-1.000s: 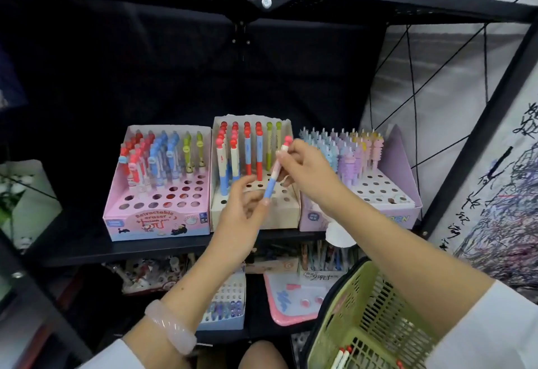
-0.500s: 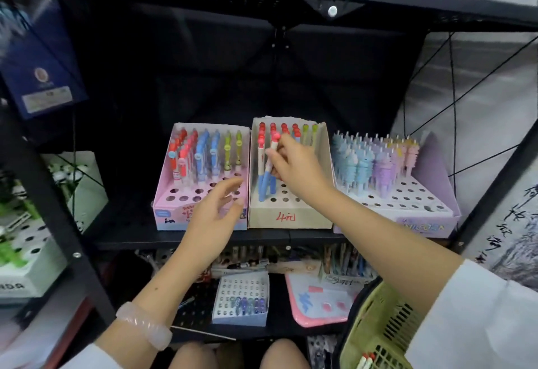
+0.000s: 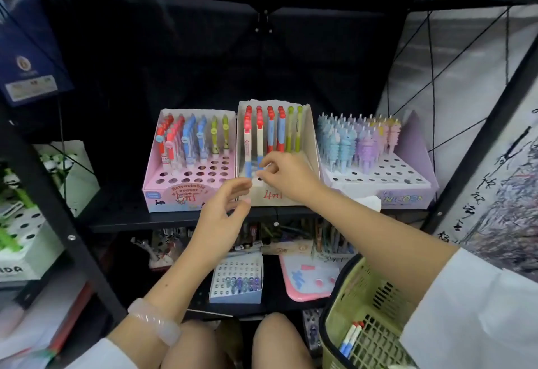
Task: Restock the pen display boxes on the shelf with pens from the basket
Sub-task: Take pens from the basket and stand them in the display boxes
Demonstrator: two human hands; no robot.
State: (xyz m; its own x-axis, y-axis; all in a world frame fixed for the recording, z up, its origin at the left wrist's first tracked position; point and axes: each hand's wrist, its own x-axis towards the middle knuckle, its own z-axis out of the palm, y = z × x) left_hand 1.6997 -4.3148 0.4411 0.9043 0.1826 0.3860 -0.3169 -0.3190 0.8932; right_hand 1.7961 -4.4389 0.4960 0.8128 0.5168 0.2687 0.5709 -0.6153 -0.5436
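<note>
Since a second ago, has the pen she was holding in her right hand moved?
Yes. The pen has gone from the air in front of the middle box down into its left column, standing upright, with the right hand beside its base.

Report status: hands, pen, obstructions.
Right hand pinching blue-and-white pen in beige middle box. Left hand open, empty. Nothing in the way.

Shelf [image 3: 180,221]: three pen display boxes side by side, one pink [image 3: 189,170], one beige [image 3: 305,135], one lilac [image 3: 413,165]. One green basket [image 3: 369,310] at lower right; about three pens [image 3: 350,338] visible inside. Two hands in view, left [image 3: 224,208] and right [image 3: 288,176]; one bracelet [image 3: 154,320] on the left wrist.
</note>
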